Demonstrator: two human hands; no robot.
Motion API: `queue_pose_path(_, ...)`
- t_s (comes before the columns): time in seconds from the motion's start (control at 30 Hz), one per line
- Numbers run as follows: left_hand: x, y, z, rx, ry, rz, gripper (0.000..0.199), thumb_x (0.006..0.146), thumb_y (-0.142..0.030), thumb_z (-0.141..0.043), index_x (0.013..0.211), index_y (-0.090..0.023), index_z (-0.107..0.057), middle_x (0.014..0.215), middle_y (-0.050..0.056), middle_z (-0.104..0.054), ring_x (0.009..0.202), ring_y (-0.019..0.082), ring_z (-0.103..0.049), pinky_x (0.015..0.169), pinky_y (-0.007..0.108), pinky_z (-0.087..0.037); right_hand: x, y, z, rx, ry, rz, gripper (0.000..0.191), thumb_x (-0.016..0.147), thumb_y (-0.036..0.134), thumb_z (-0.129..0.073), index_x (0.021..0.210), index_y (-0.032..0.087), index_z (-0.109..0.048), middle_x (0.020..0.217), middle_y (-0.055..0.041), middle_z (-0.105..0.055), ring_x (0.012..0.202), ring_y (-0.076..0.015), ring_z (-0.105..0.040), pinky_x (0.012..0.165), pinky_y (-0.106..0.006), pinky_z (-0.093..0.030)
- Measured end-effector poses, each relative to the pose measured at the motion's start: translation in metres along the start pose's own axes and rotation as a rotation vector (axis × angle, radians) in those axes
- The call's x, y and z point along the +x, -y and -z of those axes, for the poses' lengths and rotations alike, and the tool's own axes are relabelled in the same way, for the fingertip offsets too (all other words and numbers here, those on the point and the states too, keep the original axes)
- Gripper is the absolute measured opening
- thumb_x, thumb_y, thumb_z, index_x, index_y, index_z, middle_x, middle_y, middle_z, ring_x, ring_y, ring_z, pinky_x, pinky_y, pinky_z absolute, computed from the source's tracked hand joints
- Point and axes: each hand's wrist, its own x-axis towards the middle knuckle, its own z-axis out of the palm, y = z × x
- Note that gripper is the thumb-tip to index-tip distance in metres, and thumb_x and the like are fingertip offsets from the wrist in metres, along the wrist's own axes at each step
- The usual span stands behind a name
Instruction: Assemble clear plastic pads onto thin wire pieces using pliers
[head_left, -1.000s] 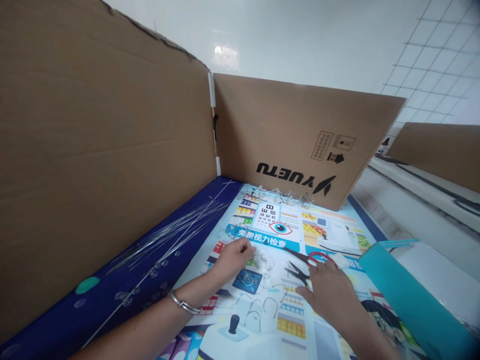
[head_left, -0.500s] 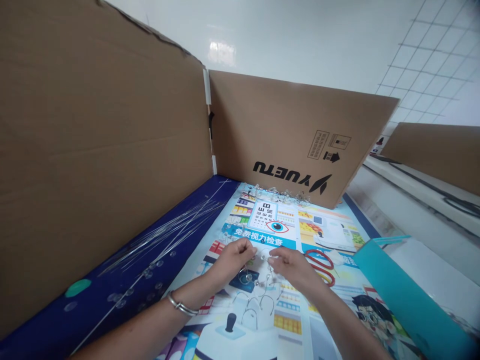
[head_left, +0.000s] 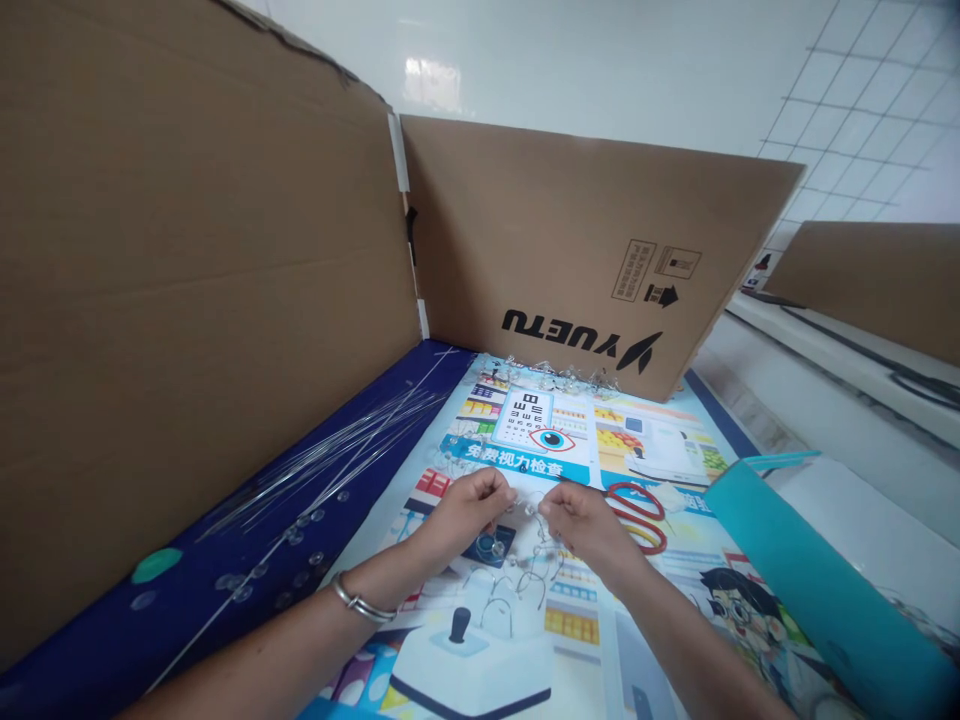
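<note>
My left hand (head_left: pixel 469 510) and my right hand (head_left: pixel 589 525) meet above a printed poster mat (head_left: pixel 645 440), their fingertips pinching a small, thin wire piece (head_left: pixel 529 509) between them. Its exact shape is too small to tell. Several bent wire loops (head_left: pixel 521 585) and a clear round piece (head_left: pixel 491 546) lie just below my hands. Red-handled scissors (head_left: pixel 637 515) rest to the right of my right hand, untouched.
Long thin metal wires (head_left: pixel 337 460) and small clear discs lie on dark blue cloth (head_left: pixel 180 610) at left. Cardboard panels (head_left: pixel 202 260) stand behind and left of the mat, with clear plastic bits (head_left: pixel 555 374) along their base. A teal board (head_left: pixel 817 570) leans at right.
My right hand has left the scissors and moved left to meet my left hand, uncovering the red handles. Both hands now pinch the small wire piece. The view has shifted slightly.
</note>
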Motion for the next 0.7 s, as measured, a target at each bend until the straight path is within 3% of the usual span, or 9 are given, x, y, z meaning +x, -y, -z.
queue_pose_path(0.17, -0.001, -0.003, -0.001, -0.018, -0.036, -0.035, 0.028, 0.077, -0.042, -0.057, 0.068, -0.017, -0.047, 0.054, -0.007, -0.042, 0.045, 0.007, -0.036, 0.045, 0.019, -0.029, -0.002, 0.000, -0.003, 0.017, 0.001, 0.046, 0.025, 0.075, 0.044, -0.056, 0.076, 0.019, -0.052, 0.062, 0.0040, -0.050, 0.055, -0.0083, -0.044, 0.049, -0.020, -0.033)
queue_pose_path(0.3, -0.004, -0.007, 0.000, -0.030, -0.073, -0.064, 0.028, 0.079, -0.041, -0.055, 0.069, -0.017, -0.046, 0.055, -0.007, -0.041, 0.047, 0.007, -0.037, 0.046, 0.019, -0.029, -0.006, -0.001, -0.010, 0.029, 0.021, 0.057, 0.032, 0.073, 0.042, -0.058, 0.095, 0.021, -0.048, 0.060, 0.0071, -0.045, 0.052, -0.0083, -0.043, 0.047, -0.020, -0.034)
queue_pose_path(0.47, -0.005, -0.011, 0.002, -0.001, -0.154, -0.085, 0.030, 0.081, -0.043, -0.052, 0.068, -0.017, -0.046, 0.055, -0.005, -0.042, 0.050, 0.008, -0.039, 0.048, 0.019, -0.032, -0.013, 0.000, -0.022, 0.069, 0.095, -0.067, 0.047, 0.069, 0.038, -0.061, 0.107, 0.021, -0.041, 0.054, 0.0109, -0.040, 0.042, -0.0078, -0.041, 0.042, -0.021, -0.035)
queue_pose_path(0.7, -0.005, -0.010, 0.001, -0.057, -0.155, -0.101, 0.029, 0.082, -0.041, -0.052, 0.068, -0.017, -0.047, 0.056, -0.005, -0.043, 0.049, 0.007, -0.037, 0.046, 0.018, -0.030, -0.018, 0.003, -0.028, 0.164, 0.138, -0.113, 0.049, 0.067, 0.038, -0.058, 0.109, 0.019, -0.041, 0.060, 0.0050, -0.056, 0.040, -0.0069, -0.043, 0.038, -0.018, -0.025)
